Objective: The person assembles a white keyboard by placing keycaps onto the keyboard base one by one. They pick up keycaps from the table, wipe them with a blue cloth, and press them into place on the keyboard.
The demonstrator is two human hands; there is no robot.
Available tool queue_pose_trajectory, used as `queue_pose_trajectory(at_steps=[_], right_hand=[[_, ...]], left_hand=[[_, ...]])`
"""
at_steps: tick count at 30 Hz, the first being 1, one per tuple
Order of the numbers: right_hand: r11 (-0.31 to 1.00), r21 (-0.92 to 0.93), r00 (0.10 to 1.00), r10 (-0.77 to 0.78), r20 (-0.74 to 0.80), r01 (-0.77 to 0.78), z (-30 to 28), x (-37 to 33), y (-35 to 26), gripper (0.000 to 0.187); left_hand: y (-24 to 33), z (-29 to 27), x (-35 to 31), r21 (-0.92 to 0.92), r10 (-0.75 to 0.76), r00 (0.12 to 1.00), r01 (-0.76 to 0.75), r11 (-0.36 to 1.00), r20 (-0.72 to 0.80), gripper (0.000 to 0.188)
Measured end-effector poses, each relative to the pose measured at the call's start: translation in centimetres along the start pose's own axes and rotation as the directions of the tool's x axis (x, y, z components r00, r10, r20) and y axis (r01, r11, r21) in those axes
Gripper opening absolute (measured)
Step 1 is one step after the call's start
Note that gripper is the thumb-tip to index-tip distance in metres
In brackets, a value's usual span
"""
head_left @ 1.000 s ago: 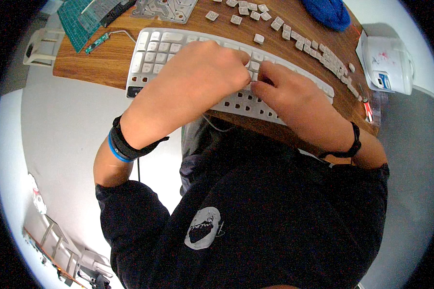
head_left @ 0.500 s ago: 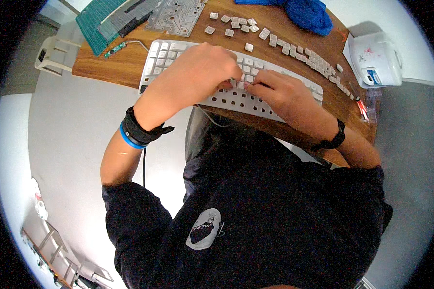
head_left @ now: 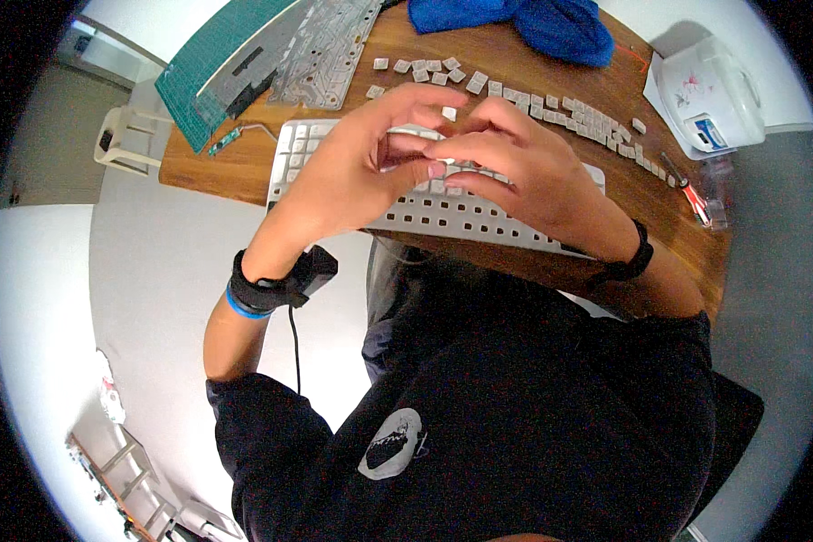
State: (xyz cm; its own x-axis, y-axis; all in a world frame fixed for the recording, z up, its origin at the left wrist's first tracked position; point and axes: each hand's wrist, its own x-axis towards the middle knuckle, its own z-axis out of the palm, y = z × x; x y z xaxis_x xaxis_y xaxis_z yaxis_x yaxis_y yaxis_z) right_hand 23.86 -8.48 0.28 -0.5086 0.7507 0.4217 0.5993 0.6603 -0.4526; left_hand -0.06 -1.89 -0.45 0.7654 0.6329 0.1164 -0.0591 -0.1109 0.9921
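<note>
A white keyboard [head_left: 488, 230] lies along the table's near edge. White keycaps fill its upper rows, while square openings show bare along the lower rows. Over its middle my two hands meet, fingertips together. My left hand [head_left: 361, 154] is curled, its thumb and fingers closing around a small white keycap [head_left: 449, 162]. From the other side my right hand [head_left: 533, 172] pinches at the same keycap with bent fingers. The fingers cover most of it. A loose keycap [head_left: 449, 114] lies on the table just beyond the keyboard, behind the hands.
Several loose keycaps [head_left: 537, 107] trail across the wooden table [head_left: 406, 41] toward the right. Far left are a green cutting mat [head_left: 190, 90] and a grey patterned plate [head_left: 325, 63]. A blue cloth [head_left: 565, 32], a clear plastic box [head_left: 709, 95] and a red-handled screwdriver [head_left: 696, 203] lie around.
Both hands have risen off the keys and come together, fingertips meeting around a keycap. The whole view has shifted, so the table sits lower in the picture.
</note>
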Motion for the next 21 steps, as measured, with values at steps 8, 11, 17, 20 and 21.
queue_pose_trajectory(at_steps=[8, 11, 17, 20, 21], right_hand=[[0.999, -0.012, 0.997, 0.047, -0.059, -0.048, -2.0, -0.6, 2.6, 0.025], [0.993, -0.030, 0.989, 0.108, -0.097, -0.111, -4.6, -1.5, 5.0, 0.025], [0.916, -0.307, 0.959, 0.206, -0.195, -0.259, -11.6, -2.5, 15.4, 0.022], [0.898, -0.315, 0.950, 0.268, -0.159, -0.306, -13.4, -2.8, 21.5, 0.022], [0.903, -0.293, 0.948, 0.283, -0.148, -0.316, -13.3, -2.2, 22.9, 0.023]], left_hand=[[-0.4, 0.8, 3.6, -0.047, -0.046, 0.995, 0.051, 0.998, 0.093, 0.058], [0.2, 0.3, 5.5, 0.174, 0.059, 0.994, -0.075, 0.982, 0.096, 0.052], [1.4, -2.6, 16.7, 0.699, 0.329, 0.885, -0.463, 0.545, 0.330, 0.019], [-0.7, -1.9, 26.9, 0.783, 0.318, 0.854, -0.511, 0.355, 0.412, 0.023], [-1.6, -1.7, 29.3, 0.796, 0.405, 0.816, -0.539, 0.275, 0.412, 0.024]])
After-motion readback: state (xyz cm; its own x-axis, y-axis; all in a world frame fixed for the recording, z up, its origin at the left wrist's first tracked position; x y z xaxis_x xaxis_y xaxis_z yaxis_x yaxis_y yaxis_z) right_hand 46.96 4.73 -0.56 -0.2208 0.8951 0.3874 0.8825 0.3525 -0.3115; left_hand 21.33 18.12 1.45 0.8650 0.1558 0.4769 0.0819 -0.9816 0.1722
